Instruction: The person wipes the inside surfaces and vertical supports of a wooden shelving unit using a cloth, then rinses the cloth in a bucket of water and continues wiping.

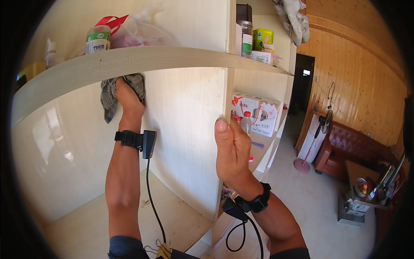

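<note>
My left hand (126, 94) holds a crumpled grey cloth (137, 84) up under the shelf board (155, 58), inside a pale wood-grain cabinet. Part of the hand and the top of the cloth are hidden behind the board's front edge. One corner of the cloth hangs down at the left. At the front edge of the upright divider panel (194, 129), my right hand (234, 150) grips the panel with the thumb pointing up. Its fingers are mostly hidden. Both wrists wear black straps with cabled devices.
On the upper shelf stand a green-labelled jar (98, 40) and a plastic bag (139, 34). Beyond the divider are a carton (263, 113) and a red-capped bottle (246, 121). A pedestal fan (302, 164), a red sofa (352, 145) and a low table (357, 168) stand at right.
</note>
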`<state>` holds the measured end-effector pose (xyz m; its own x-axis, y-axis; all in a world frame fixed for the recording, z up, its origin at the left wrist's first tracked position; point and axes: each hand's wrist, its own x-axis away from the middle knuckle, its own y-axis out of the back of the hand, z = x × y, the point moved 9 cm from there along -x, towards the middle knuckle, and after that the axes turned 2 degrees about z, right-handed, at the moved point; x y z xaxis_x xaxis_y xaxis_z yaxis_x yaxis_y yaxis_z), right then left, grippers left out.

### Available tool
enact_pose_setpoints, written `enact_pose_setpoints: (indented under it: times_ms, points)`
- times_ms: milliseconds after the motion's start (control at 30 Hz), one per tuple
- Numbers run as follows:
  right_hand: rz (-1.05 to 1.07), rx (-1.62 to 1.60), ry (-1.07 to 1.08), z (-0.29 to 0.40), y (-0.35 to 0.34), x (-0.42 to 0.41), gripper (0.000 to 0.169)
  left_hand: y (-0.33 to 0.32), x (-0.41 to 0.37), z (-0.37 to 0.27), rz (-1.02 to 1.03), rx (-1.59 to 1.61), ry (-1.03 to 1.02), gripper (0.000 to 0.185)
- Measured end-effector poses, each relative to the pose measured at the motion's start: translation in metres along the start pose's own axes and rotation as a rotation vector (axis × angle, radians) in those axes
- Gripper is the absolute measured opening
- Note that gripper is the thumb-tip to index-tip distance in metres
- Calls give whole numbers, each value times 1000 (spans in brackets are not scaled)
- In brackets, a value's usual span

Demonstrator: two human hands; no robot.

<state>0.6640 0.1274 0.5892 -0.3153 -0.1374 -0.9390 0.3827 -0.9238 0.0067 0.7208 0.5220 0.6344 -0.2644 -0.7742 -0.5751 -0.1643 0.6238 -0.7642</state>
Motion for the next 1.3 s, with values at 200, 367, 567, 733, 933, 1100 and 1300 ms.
enact_pose_setpoints:
  times_ms: [200, 367, 567, 733, 933, 1100, 1300]
  points:
    - [6, -117, -10, -15, 4, 3, 43, -59, 155, -17, 115, -227, -21, 27]
    - [58, -288, -294, -48, 4, 6, 60, -104, 298, -47, 694, -1057, -580, 30]
    - [401, -1160, -578, -85, -51, 31, 76, -83, 352, -42, 799, -919, -384, 58]
    - [199, -445, 114, -37, -9, 12, 63, -134, 309, -67, 785, -1135, -672, 42]
    - [228, -618, -90, -63, -18, 17, 55, -87, 341, -43, 849, -1085, -441, 29]
    - [161, -785, -307, -57, -28, 15, 66, -45, 392, -34, 997, -1191, -398, 41]
    - [140, -583, -218, -57, -3, 15, 65, -91, 306, -44, 725, -961, -295, 25]
